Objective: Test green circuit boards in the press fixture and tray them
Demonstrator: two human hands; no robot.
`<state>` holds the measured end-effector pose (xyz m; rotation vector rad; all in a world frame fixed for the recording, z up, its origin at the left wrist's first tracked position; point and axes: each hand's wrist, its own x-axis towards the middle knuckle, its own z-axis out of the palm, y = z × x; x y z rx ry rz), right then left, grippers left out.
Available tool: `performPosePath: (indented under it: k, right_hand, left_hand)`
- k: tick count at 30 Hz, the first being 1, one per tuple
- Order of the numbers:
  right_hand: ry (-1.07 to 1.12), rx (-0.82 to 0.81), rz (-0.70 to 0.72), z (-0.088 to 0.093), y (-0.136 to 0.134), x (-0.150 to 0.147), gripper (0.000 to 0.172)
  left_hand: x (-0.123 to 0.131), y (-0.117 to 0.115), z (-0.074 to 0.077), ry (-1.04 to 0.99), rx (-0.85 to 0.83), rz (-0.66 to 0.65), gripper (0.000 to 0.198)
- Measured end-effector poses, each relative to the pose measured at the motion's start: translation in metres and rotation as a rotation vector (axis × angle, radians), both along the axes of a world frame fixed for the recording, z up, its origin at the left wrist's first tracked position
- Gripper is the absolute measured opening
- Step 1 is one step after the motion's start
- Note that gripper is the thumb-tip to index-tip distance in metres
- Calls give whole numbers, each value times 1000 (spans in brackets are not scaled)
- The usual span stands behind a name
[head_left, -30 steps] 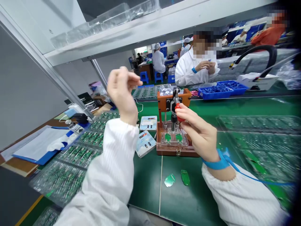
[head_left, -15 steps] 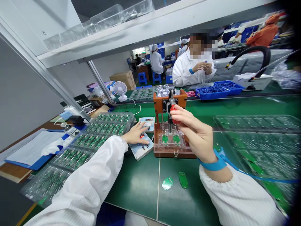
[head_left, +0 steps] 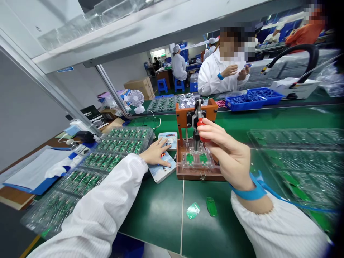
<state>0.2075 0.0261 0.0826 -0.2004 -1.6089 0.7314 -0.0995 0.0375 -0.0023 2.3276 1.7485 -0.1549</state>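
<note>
My right hand (head_left: 228,150) is closed around the red knob (head_left: 201,123) of the lever on a brown wooden test jig (head_left: 197,143). Two small green circuit boards (head_left: 196,158) sit under the jig's clear plate. My left hand (head_left: 157,153) lies flat with fingers stretched out on a small white meter (head_left: 162,166) with a red display, left of the jig. A second meter (head_left: 168,139) lies just behind it. Two loose green boards (head_left: 202,208) lie on the green mat in front of the jig.
Clear trays of green boards (head_left: 107,157) stretch along the left; more clear trays (head_left: 295,157) lie on the right. A blue folder with papers (head_left: 34,172) is at far left. A small fan (head_left: 135,98) and blue bins (head_left: 252,98) stand behind. A person in white (head_left: 223,71) sits opposite.
My left hand came down from head height and now rests flat on the small meter. My right hand stayed on the red lever knob.
</note>
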Motion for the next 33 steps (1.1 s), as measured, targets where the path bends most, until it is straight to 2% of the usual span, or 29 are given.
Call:
performPosePath:
  k: [7, 20, 33]
  right_hand:
    - [-5, 8, -15, 0, -1, 0, 50]
    - [21, -37, -91, -2, -5, -5, 37]
    - [29, -25, -86, -2, -6, -6, 39]
  left_hand:
    - [-16, -8, 5, -161, -22, 88, 118]
    - [-17, -11, 8, -62, -155, 56, 129]
    - [-13, -12, 11, -30, -190, 84, 130]
